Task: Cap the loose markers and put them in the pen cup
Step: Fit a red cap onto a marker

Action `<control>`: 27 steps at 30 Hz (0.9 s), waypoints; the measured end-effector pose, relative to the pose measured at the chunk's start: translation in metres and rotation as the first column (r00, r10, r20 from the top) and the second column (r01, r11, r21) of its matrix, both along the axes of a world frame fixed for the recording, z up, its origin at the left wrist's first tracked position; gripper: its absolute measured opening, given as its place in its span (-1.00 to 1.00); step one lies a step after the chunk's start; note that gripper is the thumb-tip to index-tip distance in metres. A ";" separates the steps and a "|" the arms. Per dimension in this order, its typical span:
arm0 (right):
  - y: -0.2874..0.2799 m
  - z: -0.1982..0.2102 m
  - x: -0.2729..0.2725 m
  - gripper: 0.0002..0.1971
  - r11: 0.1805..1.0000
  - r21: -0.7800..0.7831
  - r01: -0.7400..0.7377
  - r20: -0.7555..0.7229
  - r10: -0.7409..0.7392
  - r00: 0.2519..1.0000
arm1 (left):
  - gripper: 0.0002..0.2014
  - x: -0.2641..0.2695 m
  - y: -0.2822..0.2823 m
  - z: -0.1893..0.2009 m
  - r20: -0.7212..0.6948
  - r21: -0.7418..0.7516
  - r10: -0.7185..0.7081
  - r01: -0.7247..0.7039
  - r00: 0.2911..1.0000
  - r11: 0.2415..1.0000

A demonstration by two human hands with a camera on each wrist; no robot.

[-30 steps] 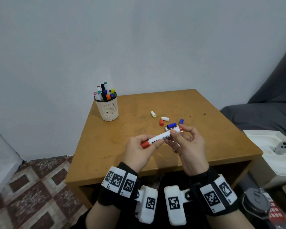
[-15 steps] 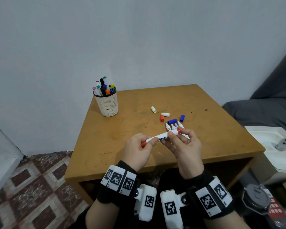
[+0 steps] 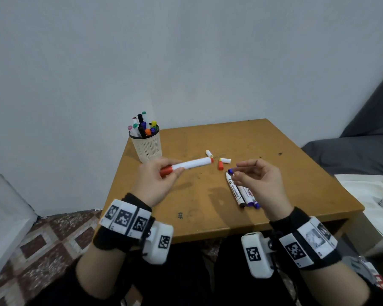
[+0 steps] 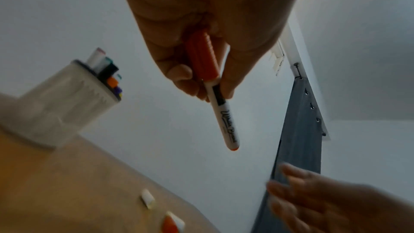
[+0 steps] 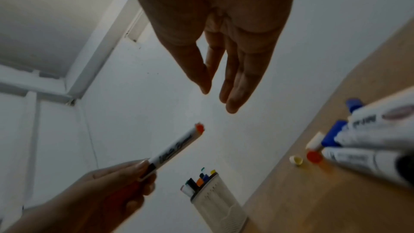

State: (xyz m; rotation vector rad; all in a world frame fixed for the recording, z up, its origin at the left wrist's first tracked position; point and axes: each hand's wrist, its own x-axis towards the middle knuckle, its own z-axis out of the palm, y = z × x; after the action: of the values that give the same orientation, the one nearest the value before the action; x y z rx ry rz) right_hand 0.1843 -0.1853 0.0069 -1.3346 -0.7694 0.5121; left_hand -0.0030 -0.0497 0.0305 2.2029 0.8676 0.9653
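My left hand (image 3: pixel 174 170) grips a white marker (image 3: pixel 191 163) by its red cap (image 4: pixel 201 59), holding it level above the table, just right of the pen cup (image 3: pixel 146 146). The cup is cream, full of capped markers, and stands at the table's back left corner. My right hand (image 3: pixel 244 171) hovers open and empty over three uncapped markers (image 3: pixel 238 192) lying side by side. In the right wrist view its fingers (image 5: pixel 237 84) are straight. Loose caps lie beyond: a blue one (image 3: pixel 230 171), a red one (image 3: pixel 220 165) and two white ones (image 3: pixel 226 160).
The wooden table (image 3: pixel 274 195) stands against a pale wall. A grey sofa (image 3: pixel 352 155) is at the right, with a white box (image 3: pixel 367 195) holding a small grey device in front of it. Patterned floor tiles (image 3: pixel 42 250) lie to the left.
My right hand has let go of the red marker and drawn back to the right. My left hand has carried the marker left toward the cup.
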 end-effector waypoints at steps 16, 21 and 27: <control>0.027 0.005 0.044 -0.73 0.817 -0.575 0.040 0.687 0.456 0.565 | -0.85 0.000 0.170 0.087 -0.293 0.441 0.366 -0.215 0.883 0.872; 0.034 0.011 0.047 -0.61 0.659 -0.752 0.030 0.637 0.715 0.288 | -0.83 0.016 0.191 0.081 -0.450 0.488 0.374 -0.128 0.811 0.864; 0.045 0.009 0.051 -0.47 0.524 -0.846 0.097 0.532 0.840 0.103 | -0.66 0.029 0.203 0.075 -0.408 0.432 0.371 -0.182 0.834 0.884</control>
State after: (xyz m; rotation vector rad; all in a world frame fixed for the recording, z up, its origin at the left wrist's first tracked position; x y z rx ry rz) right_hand 0.2350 -0.1408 0.0158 -2.2448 -2.3634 0.4013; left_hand 0.0256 0.1535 0.1060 2.7729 1.3643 0.7634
